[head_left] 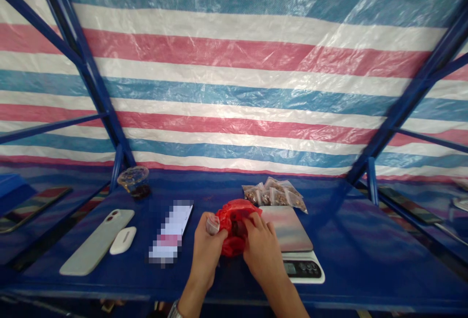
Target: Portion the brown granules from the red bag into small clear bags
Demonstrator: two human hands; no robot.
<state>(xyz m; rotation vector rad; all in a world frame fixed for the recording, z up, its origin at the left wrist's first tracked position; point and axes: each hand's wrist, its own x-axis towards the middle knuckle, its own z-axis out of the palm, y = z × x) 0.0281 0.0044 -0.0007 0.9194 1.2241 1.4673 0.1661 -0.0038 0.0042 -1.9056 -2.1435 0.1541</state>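
Both of my hands meet over a crumpled red plastic bag (234, 225) at the front middle of the blue table (351, 259). My left hand (205, 249) grips the bag's left side and also pinches a small clear packet (212, 224) against it. My right hand (260, 249) has its fingers closed on the bag's right side, just left of a small digital kitchen scale (292, 240). What the bag holds is hidden.
Several small clear packets of brown bits (274, 193) lie behind the scale. To the left lie a screen-up phone (171, 232), a white oval case (123, 240), a pale phone face down (97, 242) and a clear cup (133, 180). Blue frame bars and a striped tarp stand behind.
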